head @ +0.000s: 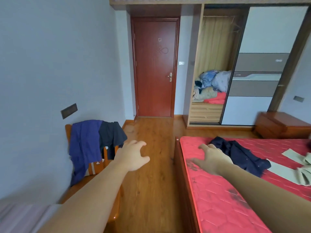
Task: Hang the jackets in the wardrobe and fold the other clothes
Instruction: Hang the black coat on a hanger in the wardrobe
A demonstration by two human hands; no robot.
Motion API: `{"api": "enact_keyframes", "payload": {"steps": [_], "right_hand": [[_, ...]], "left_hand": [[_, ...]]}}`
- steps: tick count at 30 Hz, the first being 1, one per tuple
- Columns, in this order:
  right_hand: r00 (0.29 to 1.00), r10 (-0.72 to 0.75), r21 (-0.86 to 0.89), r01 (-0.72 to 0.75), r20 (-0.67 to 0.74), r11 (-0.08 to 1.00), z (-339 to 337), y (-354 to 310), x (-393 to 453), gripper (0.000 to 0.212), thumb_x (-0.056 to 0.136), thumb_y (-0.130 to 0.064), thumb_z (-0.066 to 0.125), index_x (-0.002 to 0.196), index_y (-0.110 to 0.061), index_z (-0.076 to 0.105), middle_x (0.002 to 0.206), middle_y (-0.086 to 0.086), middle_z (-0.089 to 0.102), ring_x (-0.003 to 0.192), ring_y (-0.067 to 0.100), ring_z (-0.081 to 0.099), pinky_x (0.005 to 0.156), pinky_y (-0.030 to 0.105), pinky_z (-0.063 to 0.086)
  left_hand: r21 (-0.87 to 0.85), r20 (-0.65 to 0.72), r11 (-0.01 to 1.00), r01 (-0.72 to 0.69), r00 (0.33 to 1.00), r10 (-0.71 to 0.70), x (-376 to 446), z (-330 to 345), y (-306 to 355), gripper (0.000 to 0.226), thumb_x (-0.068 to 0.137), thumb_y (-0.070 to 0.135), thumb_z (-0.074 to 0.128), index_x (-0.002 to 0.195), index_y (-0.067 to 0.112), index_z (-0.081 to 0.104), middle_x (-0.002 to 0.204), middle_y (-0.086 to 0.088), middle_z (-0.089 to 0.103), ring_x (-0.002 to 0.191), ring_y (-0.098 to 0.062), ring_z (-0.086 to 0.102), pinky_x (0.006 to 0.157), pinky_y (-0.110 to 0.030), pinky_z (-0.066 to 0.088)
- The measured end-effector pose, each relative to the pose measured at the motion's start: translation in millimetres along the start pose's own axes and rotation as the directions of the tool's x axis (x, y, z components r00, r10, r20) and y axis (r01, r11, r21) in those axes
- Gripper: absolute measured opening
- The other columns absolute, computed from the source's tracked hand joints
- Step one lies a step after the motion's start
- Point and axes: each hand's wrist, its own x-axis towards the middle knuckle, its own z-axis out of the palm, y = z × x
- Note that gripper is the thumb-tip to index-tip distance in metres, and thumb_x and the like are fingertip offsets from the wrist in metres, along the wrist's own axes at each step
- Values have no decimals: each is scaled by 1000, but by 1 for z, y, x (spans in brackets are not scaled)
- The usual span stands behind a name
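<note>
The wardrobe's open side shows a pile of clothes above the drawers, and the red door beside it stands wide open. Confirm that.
Not quite. The head view shows the red door shut in its frame, not wide open. The rest holds: the wardrobe is open on its left side, with a pile of clothes above the drawers.

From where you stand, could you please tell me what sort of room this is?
Most likely a bedroom in a home. A bed with a bare red mattress stands on the right, an open wardrobe holds piled bedding, and clothes hang over a wooden chair by the wall.
</note>
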Motion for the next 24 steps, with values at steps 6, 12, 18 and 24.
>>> {"api": "enact_keyframes", "payload": {"steps": [6,12,18,24], "right_hand": [[999,40,105,-40,3,994,25,4,124,72,84,-65,51,144,-28,36,143,3,40,124,28,48,88,43,52],[998,41,144,-46,40,988,25,7,271,73,86,-63,52,146,-27,33,146,5,37,126,31,47,94,44,49],[998,54,140,-56,19,989,5,8,387,71,86,-63,51,145,-26,35,144,3,38,127,28,46,95,41,49],[995,95,128,-93,-8,987,9,4,511,72,84,-63,53,144,-27,36,146,2,38,127,27,45,96,43,48]], "left_hand": [[35,34,998,-48,998,47,131,21,-16,61,87,48,53,145,37,37,152,7,37,134,-21,39,101,-41,44],[42,81,998,-44,996,40,284,33,-14,60,88,49,54,145,37,37,153,5,36,137,-22,37,108,-46,40],[38,102,995,-94,991,89,416,38,-1,60,89,51,55,145,38,38,154,6,35,139,-22,36,110,-47,40],[39,113,987,-154,982,149,559,55,-7,59,90,51,55,145,38,37,155,5,34,140,-23,36,110,-47,40]]}}
